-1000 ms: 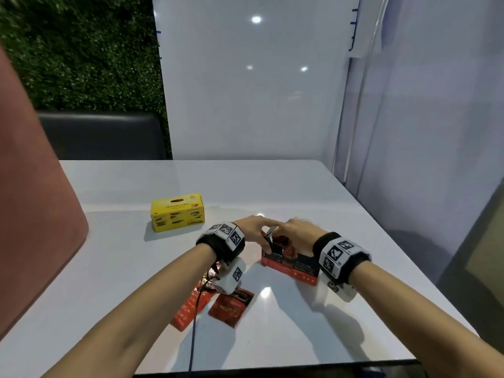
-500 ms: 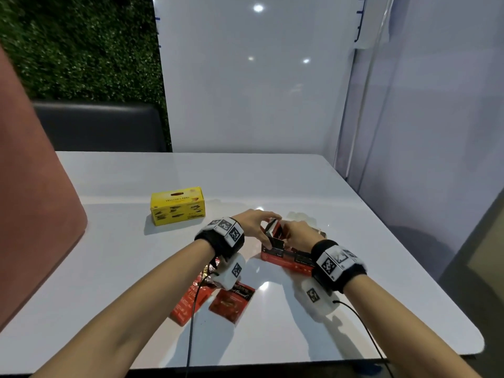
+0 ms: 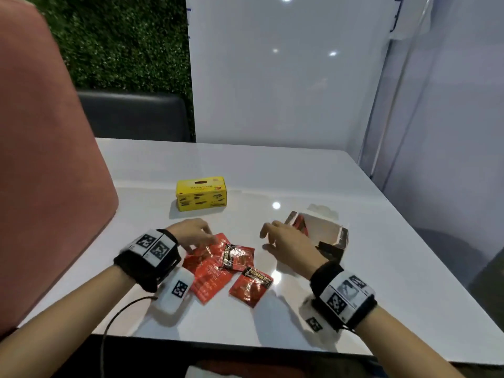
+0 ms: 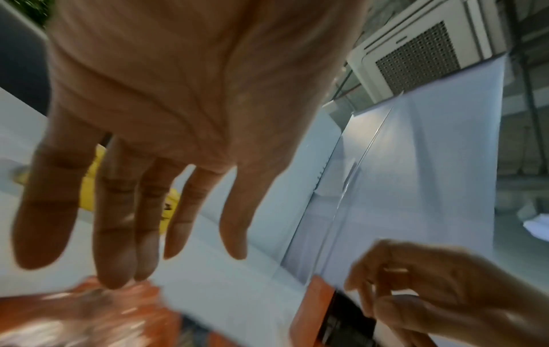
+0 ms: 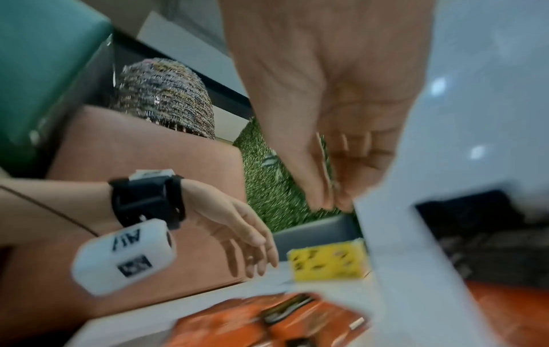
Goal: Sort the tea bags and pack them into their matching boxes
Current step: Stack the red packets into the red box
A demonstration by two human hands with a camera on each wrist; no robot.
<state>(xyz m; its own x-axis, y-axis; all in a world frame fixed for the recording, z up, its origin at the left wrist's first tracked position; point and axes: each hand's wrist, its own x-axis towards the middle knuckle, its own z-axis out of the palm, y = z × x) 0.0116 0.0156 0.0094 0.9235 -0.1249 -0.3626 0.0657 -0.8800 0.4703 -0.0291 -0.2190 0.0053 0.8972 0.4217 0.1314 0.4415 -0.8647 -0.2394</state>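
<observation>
Several red foil tea bags [image 3: 218,266] lie in a loose pile on the white table [image 3: 272,170]. My left hand [image 3: 200,236] hovers over the pile's far left edge with straight fingers [image 4: 116,270] that just touch a red sachet [image 4: 74,314]. The red and black box [image 3: 319,236] lies to the right with its lid flap open and its pale inside showing. My right hand [image 3: 268,238] hangs between the pile and that box, loosely curled and holding nothing. A shut yellow box [image 3: 201,193] stands farther back.
A pink chair back [image 3: 49,173] rises close on the left. White partition walls [image 3: 272,77] stand behind and to the right of the table. A thin cable [image 3: 114,317] runs from my left wrist over the table's front edge.
Both hands have let go of the red box, whose flap now stands open. My left hand has moved left onto the tea bags and my right hand has drawn back from the box.
</observation>
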